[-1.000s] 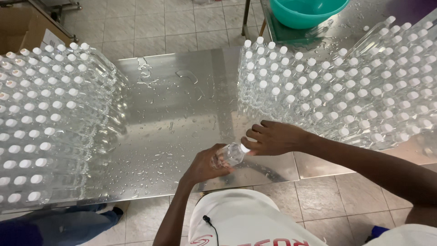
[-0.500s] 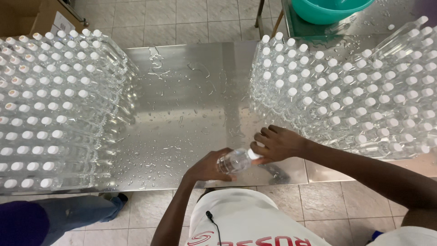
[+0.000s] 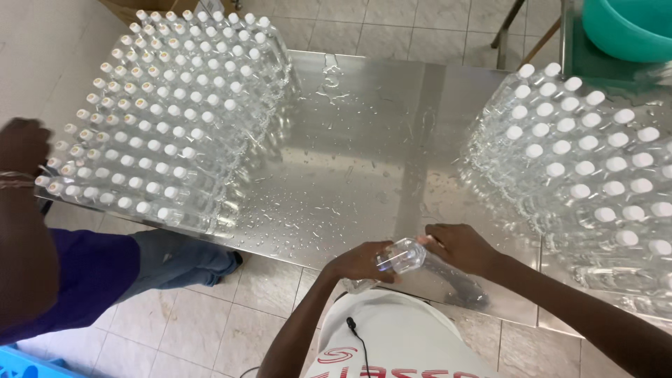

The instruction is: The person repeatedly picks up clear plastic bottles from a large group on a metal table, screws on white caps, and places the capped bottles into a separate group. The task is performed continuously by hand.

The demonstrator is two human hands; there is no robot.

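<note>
A clear plastic bottle (image 3: 399, 257) lies tilted between my hands at the near edge of a wet steel table (image 3: 364, 161). My left hand (image 3: 358, 262) grips the bottle's body from below. My right hand (image 3: 458, 246) closes over its cap end. A large block of white-capped clear bottles (image 3: 171, 112) stands on the table's left side. A second block of capped bottles (image 3: 591, 168) fills the right side.
Another person stands at the left, with an arm and hand (image 3: 21, 147) by the left bottle block and a leg in jeans (image 3: 175, 259) below. A teal basin (image 3: 626, 28) sits at the top right. Tiled floor (image 3: 210, 329) lies under the table edge.
The view has swung left, so the table and both bottle blocks sit further right in frame. Another person's arm has come into view at the left. My hands keep hold of the bottle.
</note>
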